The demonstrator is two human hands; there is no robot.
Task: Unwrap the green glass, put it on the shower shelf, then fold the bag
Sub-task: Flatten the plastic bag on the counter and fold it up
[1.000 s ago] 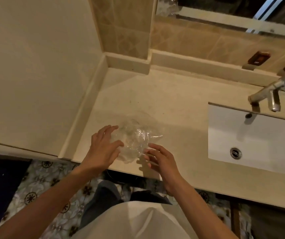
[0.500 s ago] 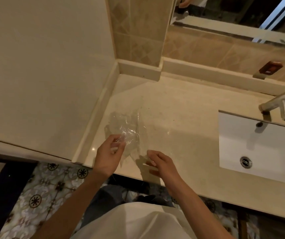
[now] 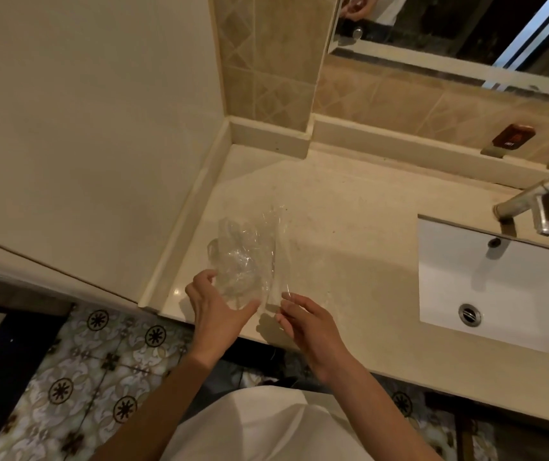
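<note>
A crumpled clear plastic bag (image 3: 246, 257) lies on the beige counter (image 3: 349, 234), near its front left corner. My left hand (image 3: 215, 311) holds the bag's near end between thumb and curled fingers. My right hand (image 3: 306, 322) is just right of it, and its fingertips pinch the bag's thin right edge. The green glass and the shower shelf are not in view.
A white sink (image 3: 499, 281) with a metal tap (image 3: 532, 207) sits at the right of the counter. A raised lip and wall bound the counter on the left (image 3: 186, 224). Tiled backsplash and a mirror (image 3: 432, 31) rise behind. Patterned floor tiles (image 3: 77, 371) lie below.
The bag has shifted left and spread flatter and longer. My left hand went from resting on it to gripping its near end. My right hand came up to its right edge.
</note>
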